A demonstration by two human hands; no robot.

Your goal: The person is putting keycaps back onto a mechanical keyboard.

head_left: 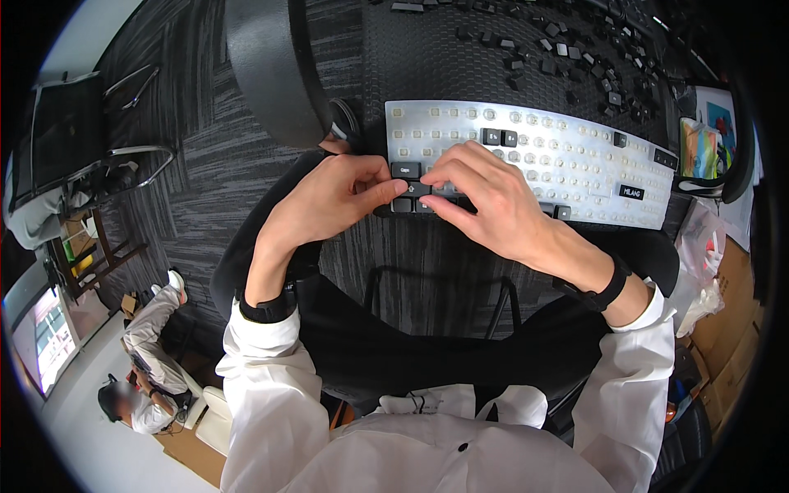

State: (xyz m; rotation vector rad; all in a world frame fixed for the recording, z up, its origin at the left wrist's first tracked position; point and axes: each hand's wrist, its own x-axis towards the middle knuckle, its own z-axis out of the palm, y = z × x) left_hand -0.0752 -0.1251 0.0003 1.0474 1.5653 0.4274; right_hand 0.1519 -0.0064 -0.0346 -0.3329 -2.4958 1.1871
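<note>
A pale keyboard point(575, 156) with rows of exposed switches lies before me, only a few black keycaps fitted on it. At its lower left, a wide black keycap point(414, 189) sits between my hands. My left hand point(333, 197) has its thumb and curled fingers closed at that keycap's left end. The thumb and index finger of my right hand point(493, 201) close around its right end. Just above is another wide keycap point(405, 170), and below it a keycap point(401, 205) lies in the bottom row. My fingers partly cover this corner.
Many loose black keycaps point(567, 62) are scattered over the dark textured tabletop point(419, 66) beyond the keyboard. A black curved padded object point(275, 74) rises at upper left. To the right stand a tray with colourful packets point(699, 148) and a plastic bag point(701, 238). A person point(152, 403) sits far left.
</note>
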